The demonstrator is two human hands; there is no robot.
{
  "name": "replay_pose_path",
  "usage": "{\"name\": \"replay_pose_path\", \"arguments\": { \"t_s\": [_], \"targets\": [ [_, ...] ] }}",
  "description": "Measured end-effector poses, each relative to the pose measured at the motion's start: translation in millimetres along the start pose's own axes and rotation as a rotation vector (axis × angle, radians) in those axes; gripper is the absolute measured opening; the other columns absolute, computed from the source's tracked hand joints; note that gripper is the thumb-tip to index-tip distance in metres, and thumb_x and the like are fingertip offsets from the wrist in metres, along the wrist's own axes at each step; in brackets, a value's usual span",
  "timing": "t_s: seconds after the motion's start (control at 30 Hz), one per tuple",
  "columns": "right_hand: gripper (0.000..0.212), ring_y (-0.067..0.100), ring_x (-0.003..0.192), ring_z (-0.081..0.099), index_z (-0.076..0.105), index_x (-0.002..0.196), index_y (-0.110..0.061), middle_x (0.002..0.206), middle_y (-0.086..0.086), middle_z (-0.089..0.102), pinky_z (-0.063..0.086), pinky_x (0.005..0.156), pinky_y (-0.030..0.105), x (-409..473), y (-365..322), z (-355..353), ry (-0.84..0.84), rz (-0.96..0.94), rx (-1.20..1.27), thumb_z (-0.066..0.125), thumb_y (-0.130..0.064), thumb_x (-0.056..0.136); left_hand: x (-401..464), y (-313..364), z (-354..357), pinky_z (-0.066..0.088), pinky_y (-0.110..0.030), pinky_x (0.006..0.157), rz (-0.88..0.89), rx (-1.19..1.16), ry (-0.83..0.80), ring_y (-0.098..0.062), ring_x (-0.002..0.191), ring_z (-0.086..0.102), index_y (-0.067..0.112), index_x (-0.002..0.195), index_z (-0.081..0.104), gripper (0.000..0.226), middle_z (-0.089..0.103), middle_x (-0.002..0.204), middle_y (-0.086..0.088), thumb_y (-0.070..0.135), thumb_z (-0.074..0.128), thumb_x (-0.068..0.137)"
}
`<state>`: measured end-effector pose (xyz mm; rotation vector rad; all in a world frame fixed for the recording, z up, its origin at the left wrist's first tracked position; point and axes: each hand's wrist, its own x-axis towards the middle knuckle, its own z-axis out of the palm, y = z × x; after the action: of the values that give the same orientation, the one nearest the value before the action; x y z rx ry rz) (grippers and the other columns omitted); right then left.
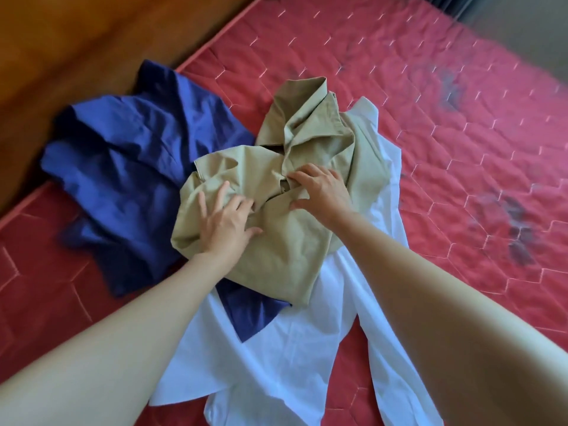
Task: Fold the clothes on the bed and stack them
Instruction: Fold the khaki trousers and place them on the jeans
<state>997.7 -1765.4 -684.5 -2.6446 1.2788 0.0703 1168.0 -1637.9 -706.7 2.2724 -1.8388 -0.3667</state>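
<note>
A crumpled khaki shirt [295, 247] lies on top of the heap in the middle of the red mattress [445, 103]. Under it spreads a white shirt [276, 358], running toward me and out to the right. A blue garment [129, 155] lies bunched to the left, with one corner poking out between the khaki and the white. My left hand [224, 222] rests on the khaki shirt with fingers spread. My right hand [319, 189] is on the khaki shirt near its collar, fingers curled into a fold of the cloth.
A brown wooden bed frame [76, 41] borders the mattress at the upper left. Dark stains [510, 222] mark the quilted mattress on the right. A grey wall or floor strip [528, 23] shows at the top right corner.
</note>
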Motion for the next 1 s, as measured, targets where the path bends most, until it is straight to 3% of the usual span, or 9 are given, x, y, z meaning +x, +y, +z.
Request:
{"name": "replay_pose_path", "arguments": {
  "t_s": [0.13, 0.3, 0.43, 0.53, 0.63, 0.73, 0.8, 0.87, 1.0],
  "targets": [
    [0.024, 0.016, 0.108, 0.054, 0.067, 0.108, -0.026, 0.104, -0.007, 0.060, 0.024, 0.097, 0.028, -0.4, -7.6, 14.6, 0.116, 0.038, -0.074, 0.058, -0.038, 0.091, 3.9, 6.5, 8.9, 0.008, -0.052, 0.116, -0.071, -0.061, 0.163, -0.024, 0.126, 0.049, 0.013, 0.097, 0.074, 0.014, 0.071, 0.101, -0.005, 0.016, 0.070, 0.084],
    [0.020, 0.021, 0.101, 0.058, 0.068, 0.105, -0.022, 0.098, -0.001, 0.063, 0.028, 0.097, 0.029, -25.1, -13.5, -7.2, 0.237, 0.006, -0.064, 0.052, -0.027, 0.094, -5.8, 12.5, -8.1, 0.022, -0.052, 0.113, -0.009, -0.026, 0.222, -0.030, 0.093, 0.060, 0.008, 0.091, 0.069, 0.011, 0.065, 0.085, -0.008, 0.009, 0.058, 0.092],
    [0.015, 0.029, 0.081, 0.062, 0.073, 0.092, -0.012, 0.083, 0.006, 0.065, 0.042, 0.089, 0.039, -85.1, -23.5, -53.5, 0.465, -0.069, 0.033, 0.059, -0.017, 0.090, -49.9, 31.8, -48.2, 0.040, -0.055, 0.102, 0.150, -0.069, 0.431, -0.031, 0.072, 0.060, 0.005, 0.084, 0.066, 0.008, 0.060, 0.074, -0.008, 0.008, 0.063, 0.090],
    [0.014, 0.026, 0.070, 0.061, 0.073, 0.083, -0.011, 0.074, 0.004, 0.063, 0.043, 0.086, 0.036, -154.5, -32.4, -83.3, 0.649, -0.140, 0.015, 0.062, -0.015, 0.090, -106.6, 53.9, -75.6, 0.041, -0.052, 0.102, 0.259, -0.042, 0.566, -0.028, 0.067, 0.056, 0.008, 0.083, 0.067, 0.011, 0.057, 0.071, -0.005, 0.004, 0.063, 0.092],
    [0.015, 0.022, 0.073, 0.058, 0.073, 0.085, -0.014, 0.075, 0.001, 0.062, 0.041, 0.087, 0.036, -236.4, -41.9, -89.2, 0.675, -0.170, -0.001, 0.060, -0.016, 0.093, -178.9, 77.4, -88.3, 0.044, -0.050, 0.100, 0.321, -0.004, 0.600, -0.026, 0.067, 0.057, 0.011, 0.082, 0.068, 0.017, 0.058, 0.072, -0.003, 0.005, 0.058, 0.095],
    [0.014, 0.022, 0.072, 0.060, 0.073, 0.086, -0.015, 0.076, 0.000, 0.064, 0.044, 0.089, 0.039, -318.5, -51.1, -63.3, 0.603, -0.146, 0.002, 0.061, -0.015, 0.092, -255.5, 96.5, -73.7, 0.044, -0.049, 0.100, 0.349, 0.020, 0.491, -0.025, 0.075, 0.062, 0.012, 0.085, 0.069, 0.020, 0.062, 0.078, -0.002, 0.007, 0.053, 0.095],
    [0.006, 0.024, 0.079, 0.066, 0.074, 0.091, -0.015, 0.084, -0.001, 0.068, 0.043, 0.094, 0.042, -369.7, -55.9, -32.6, 0.474, -0.102, 0.005, 0.069, -0.013, 0.087, -302.6, 105.2, -50.9, 0.043, -0.051, 0.101, 0.321, 0.045, 0.317, -0.026, 0.087, 0.065, 0.013, 0.089, 0.070, 0.005, 0.067, 0.088, -0.002, 0.012, 0.065, 0.087],
    [0.022, 0.026, 0.092, 0.068, 0.074, 0.097, -0.013, 0.097, 0.002, 0.071, 0.046, 0.096, 0.043, -415.0, -63.0, -2.3, 0.334, -0.048, 0.038, 0.081, -0.017, 0.076, -338.9, 116.4, -28.7, 0.044, -0.055, 0.100, 0.255, 0.064, 0.110, -0.027, 0.099, 0.067, 0.010, 0.094, 0.073, 0.021, 0.070, 0.101, -0.005, 0.027, 0.070, 0.082],
    [0.034, 0.025, 0.104, 0.066, 0.072, 0.108, -0.011, 0.112, 0.007, 0.068, 0.049, 0.090, 0.037, -460.5, -70.5, 23.6, 0.268, 0.061, 0.147, 0.074, -0.033, 0.082, -365.7, 141.5, -8.1, 0.043, -0.060, 0.100, 0.239, 0.036, -0.149, -0.029, 0.116, 0.062, 0.007, 0.112, 0.071, 0.051, 0.067, 0.121, -0.011, 0.041, 0.042, 0.087]
  ]
}}
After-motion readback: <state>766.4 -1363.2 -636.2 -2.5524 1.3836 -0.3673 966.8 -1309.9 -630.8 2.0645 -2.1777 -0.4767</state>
